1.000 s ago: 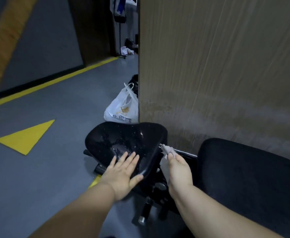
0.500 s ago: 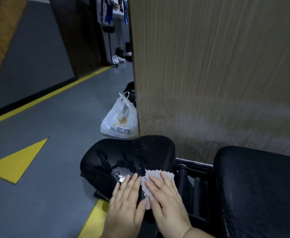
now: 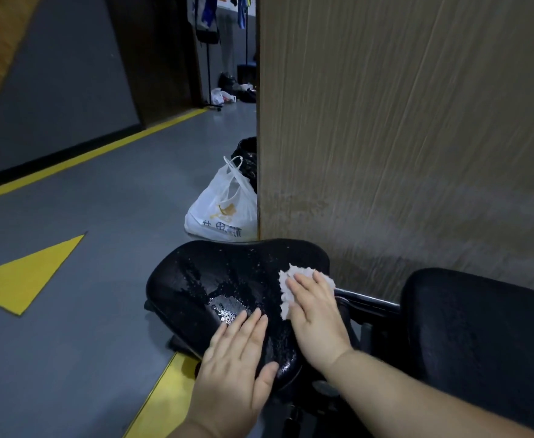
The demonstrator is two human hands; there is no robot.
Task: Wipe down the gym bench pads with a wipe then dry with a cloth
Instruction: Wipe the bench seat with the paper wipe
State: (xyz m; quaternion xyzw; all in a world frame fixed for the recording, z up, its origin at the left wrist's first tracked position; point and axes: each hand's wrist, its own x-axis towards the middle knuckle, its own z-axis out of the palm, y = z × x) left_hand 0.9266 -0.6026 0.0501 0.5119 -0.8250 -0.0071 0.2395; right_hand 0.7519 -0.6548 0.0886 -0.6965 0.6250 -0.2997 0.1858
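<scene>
– On the black seat pad (image 3: 196, 279) just ahead of you, your right hand (image 3: 316, 320) lies flat, fingers straight and close together. It presses a white wipe (image 3: 286, 298) against the pad's right side, near the far edge.

– And my left hand?

– Your left hand (image 3: 234, 365) rests palm-down on the near edge of the same pad. Its fingers are straight, the thumb is spread toward your right wrist, and it holds nothing. Your two hands are near each other but apart.

– How does the pad look?

– Wet. Beads of liquid are scattered across it, and a shiny puddle (image 3: 224, 306) sits just beyond your left fingertips. The wipe's ragged edge shows past your right fingers, ahead of them and to their left.

– What's around me?

– To your right is a second, larger black pad (image 3: 480, 336), and a dark metal bar (image 3: 370, 300) runs between the two pads. A tall wood-grain panel (image 3: 401, 121) stands behind both. A white plastic bag (image 3: 221, 213) with printed characters sits on the grey floor (image 3: 101, 216) at the panel's corner, just beyond the seat pad. A black bag (image 3: 246, 153) sits behind it. A yellow triangle (image 3: 28, 273) is painted on the floor to your left, and a yellow stripe (image 3: 164, 393) runs beside your left forearm.
</scene>
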